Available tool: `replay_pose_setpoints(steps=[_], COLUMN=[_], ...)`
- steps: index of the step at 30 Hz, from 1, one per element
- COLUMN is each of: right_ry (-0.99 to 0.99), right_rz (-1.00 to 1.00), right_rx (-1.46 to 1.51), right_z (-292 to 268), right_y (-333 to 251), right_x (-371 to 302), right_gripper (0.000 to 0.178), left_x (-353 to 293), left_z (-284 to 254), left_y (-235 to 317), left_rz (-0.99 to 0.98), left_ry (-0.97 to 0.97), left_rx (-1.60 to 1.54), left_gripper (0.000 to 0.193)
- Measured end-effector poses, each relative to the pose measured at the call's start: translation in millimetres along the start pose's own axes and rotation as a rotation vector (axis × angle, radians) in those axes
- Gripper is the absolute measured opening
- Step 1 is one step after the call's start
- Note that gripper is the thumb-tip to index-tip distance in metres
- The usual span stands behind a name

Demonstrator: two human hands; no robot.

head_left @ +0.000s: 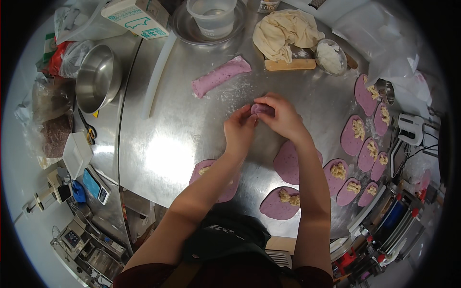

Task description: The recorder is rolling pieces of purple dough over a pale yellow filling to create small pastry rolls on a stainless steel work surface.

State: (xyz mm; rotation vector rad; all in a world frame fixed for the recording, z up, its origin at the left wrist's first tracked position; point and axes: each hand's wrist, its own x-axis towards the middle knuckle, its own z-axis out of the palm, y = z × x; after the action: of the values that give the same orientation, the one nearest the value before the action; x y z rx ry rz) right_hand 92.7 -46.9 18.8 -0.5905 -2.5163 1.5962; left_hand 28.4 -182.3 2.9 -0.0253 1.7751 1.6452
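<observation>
Over the middle of the steel table, my left hand (pixel 239 128) and my right hand (pixel 282 116) meet, fingers closed on a small piece of purple dough (pixel 259 109) between them. Part of the dough is hidden by the fingers. A purple dough roll (pixel 221 77) lies beyond my hands, with flour scattered beside it. A bare flat oval of dough (pixel 286 163) rests near my right forearm. Closer to me, a dough oval (pixel 273 207) bears crumbly yellowish filling (pixel 289 197). Another dough piece (pixel 230 189) is partly covered by my left forearm.
Several filling-topped dough ovals (pixel 353 135) lie on the right. At the back are a cream cloth (pixel 284 33), a flat wooden piece (pixel 289 65), a bowl of white powder (pixel 331 57) and a clear tub (pixel 212 19). A steel bowl (pixel 98 79) and scissors (pixel 88 128) are left.
</observation>
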Motion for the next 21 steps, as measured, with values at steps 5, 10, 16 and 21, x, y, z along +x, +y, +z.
replay_pose_setpoints(steps=[5,10,16,21], right_ry=[0.070,0.110,-0.013,0.024], right_rz=[-0.039,0.039,0.134,0.124], right_rx=[0.010,0.104,0.022,0.031], right_z=[4.2,4.3,-2.2,0.3], right_y=[1.3,1.3,-6.9,-7.5], right_x=[-1.6,-4.3,-3.0,-4.3], right_gripper=[0.033,0.037,0.032,0.027], left_x=[5.9,5.0,12.6,13.9], left_z=[-3.9,-1.9,-3.3,-3.6], left_y=[3.7,16.0,5.3,2.4], left_rz=[-0.005,-0.045,0.063,0.147], left_ry=[-0.039,-0.066,-0.023,-0.035], left_rx=[-0.028,0.050,0.117,0.248], left_gripper=[0.029,0.025,0.017,0.017])
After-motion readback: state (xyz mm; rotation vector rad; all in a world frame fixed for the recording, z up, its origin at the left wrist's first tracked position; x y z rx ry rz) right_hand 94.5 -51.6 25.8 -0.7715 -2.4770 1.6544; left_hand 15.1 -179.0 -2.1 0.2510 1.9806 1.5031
